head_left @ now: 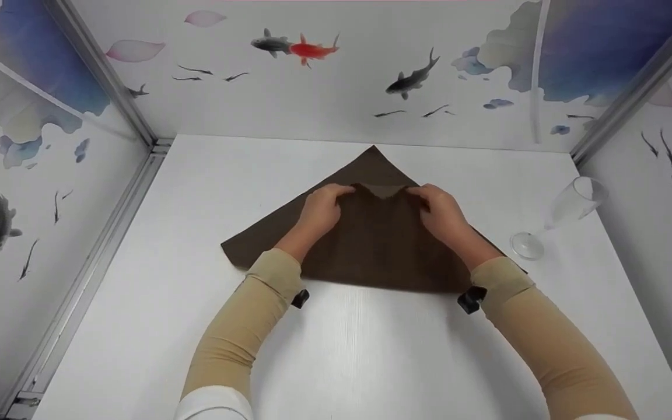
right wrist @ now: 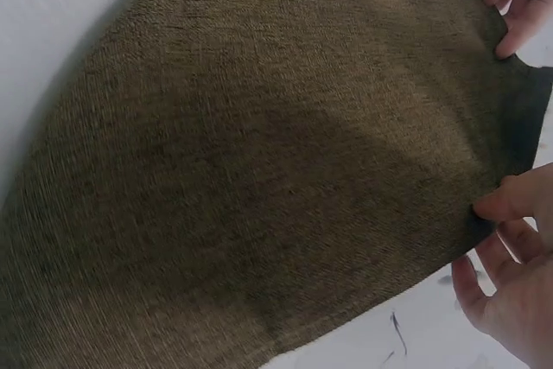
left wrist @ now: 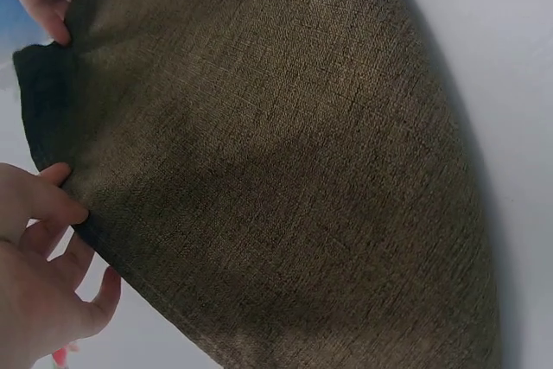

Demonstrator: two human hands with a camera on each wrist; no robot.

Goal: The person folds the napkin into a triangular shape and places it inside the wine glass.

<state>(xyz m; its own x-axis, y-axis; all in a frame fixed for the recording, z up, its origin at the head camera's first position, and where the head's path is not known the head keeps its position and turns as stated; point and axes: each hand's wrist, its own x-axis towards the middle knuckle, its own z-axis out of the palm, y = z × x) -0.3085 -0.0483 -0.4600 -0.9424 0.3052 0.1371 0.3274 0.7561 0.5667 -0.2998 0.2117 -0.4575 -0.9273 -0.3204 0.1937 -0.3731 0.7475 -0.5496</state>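
A brown woven cloth [head_left: 382, 245], folded over into a rough triangle, has its far point near the table's back edge. My left hand [head_left: 321, 207] pinches the raised upper edge of its near layer between thumb and fingers. On the other side, my right hand [head_left: 442, 213] pinches the same edge. Between the two hands this edge sags in a small dip, with the lower layer [head_left: 371, 169] showing behind. Both wrist views show the cloth's coarse weave, its near side bulging in a curve. In the left wrist view, the left hand's thumb [left wrist: 65, 205] lies on the cloth's face.
A clear stemmed glass [head_left: 527, 246] stands on the white table [head_left: 336, 350] to the right of the cloth. White panels [head_left: 336, 105] painted with fish and leaves enclose the table at the back and sides, joined by metal rails [head_left: 132, 111].
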